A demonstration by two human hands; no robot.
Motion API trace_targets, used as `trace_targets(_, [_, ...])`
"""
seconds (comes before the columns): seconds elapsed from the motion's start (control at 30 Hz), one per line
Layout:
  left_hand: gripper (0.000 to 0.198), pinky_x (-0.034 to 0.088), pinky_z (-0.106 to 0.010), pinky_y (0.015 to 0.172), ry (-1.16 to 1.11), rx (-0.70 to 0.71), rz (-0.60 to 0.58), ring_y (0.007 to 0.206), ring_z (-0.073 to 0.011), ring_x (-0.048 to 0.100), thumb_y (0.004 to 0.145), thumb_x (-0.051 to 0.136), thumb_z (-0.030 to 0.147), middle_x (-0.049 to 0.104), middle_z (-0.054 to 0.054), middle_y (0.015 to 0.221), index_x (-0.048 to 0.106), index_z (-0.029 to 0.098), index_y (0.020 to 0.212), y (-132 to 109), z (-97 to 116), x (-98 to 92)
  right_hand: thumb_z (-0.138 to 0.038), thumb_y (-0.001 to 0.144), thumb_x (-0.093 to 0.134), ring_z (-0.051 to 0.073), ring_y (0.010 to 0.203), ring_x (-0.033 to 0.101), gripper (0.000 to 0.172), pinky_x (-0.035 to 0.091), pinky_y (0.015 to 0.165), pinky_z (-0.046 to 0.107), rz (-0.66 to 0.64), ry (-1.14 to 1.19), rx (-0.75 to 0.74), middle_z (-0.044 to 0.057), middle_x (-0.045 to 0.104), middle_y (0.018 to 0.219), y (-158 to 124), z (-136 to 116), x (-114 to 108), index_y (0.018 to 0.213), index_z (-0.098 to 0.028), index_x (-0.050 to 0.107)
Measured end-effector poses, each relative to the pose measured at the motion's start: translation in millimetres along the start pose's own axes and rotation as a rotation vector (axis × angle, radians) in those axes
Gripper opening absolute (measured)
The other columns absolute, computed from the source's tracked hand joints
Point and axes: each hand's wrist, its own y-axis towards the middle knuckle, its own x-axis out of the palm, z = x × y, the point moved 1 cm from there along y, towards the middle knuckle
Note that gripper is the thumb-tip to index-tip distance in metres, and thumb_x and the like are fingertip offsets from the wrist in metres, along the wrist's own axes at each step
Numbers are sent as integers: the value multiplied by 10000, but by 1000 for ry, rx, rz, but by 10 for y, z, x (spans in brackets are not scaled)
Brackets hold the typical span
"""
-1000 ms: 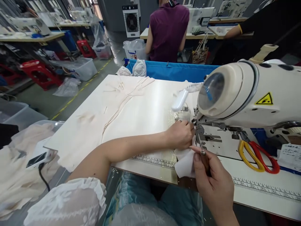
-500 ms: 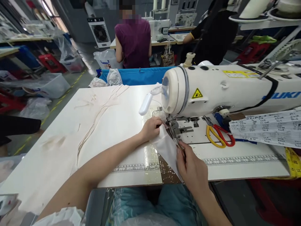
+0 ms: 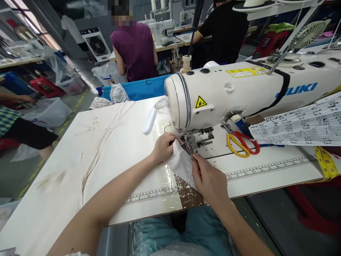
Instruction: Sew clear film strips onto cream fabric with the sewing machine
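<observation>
My left hand is closed on the white fabric, its fingers bent close beside the needle area of the sewing machine. The fabric hangs from there toward the table's front edge. My right hand is closed around slim metal tweezers, whose tips point at the presser foot; the tips are too small to make out. Part of the fabric lies against the right fingers. Scissors with one yellow and one red handle lie right of the needle area.
A white table with a printed ruler strip bears long pale fabric pieces at left. Handwritten sheets and a yellow tape measure are at right. A blue cloth trough runs behind. Other people sit and walk beyond.
My view has turned, so machine and table appear shifted left and tilted. Both hands keep their hold by the needle. At far left, a passing person has come further into view.
</observation>
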Motion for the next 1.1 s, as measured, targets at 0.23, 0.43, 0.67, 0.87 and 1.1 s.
trace_targets(0.23, [244, 493, -345, 796, -2, 15, 4, 853, -196, 635, 911, 544, 317, 709, -41, 870, 719, 212, 777, 3, -1, 2, -246, 1064, 316, 164, 648, 717, 378, 456, 496, 253, -14, 5, 9, 88, 778, 952, -2, 6, 23, 1092, -103, 665])
trace_targets(0.43, [182, 489, -349, 792, 58, 29, -8, 843, -197, 612, 896, 575, 297, 691, -41, 871, 684, 204, 784, 7, -10, 17, -242, 1072, 295, 158, 664, 715, 389, 443, 486, 245, -27, -6, 10, 87, 777, 936, 5, 0, 31, 1111, -104, 656])
trace_targets(0.67, [60, 449, -345, 701, 354, 149, 17, 813, -216, 556, 875, 547, 202, 645, -62, 855, 604, 186, 878, 9, 9, 85, -243, 1080, 259, 157, 683, 716, 414, 448, 502, 241, -49, -47, 19, 82, 773, 939, 8, -18, 31, 1132, -100, 644])
trace_targets(0.87, [95, 459, -341, 717, 266, 129, 2, 793, -206, 554, 897, 514, 188, 640, -51, 829, 584, 197, 833, 10, -9, 60, -222, 1075, 277, 152, 693, 716, 399, 462, 521, 238, -41, -28, 31, 89, 770, 934, 8, -24, 20, 1134, -81, 647])
trace_targets(1.1, [110, 478, -310, 731, 166, 58, 13, 813, -177, 579, 899, 555, 214, 656, -26, 835, 589, 202, 795, 8, 8, 5, -220, 1058, 308, 165, 633, 701, 372, 425, 470, 259, -89, -18, 64, 96, 767, 910, 17, -10, 29, 1132, -98, 651])
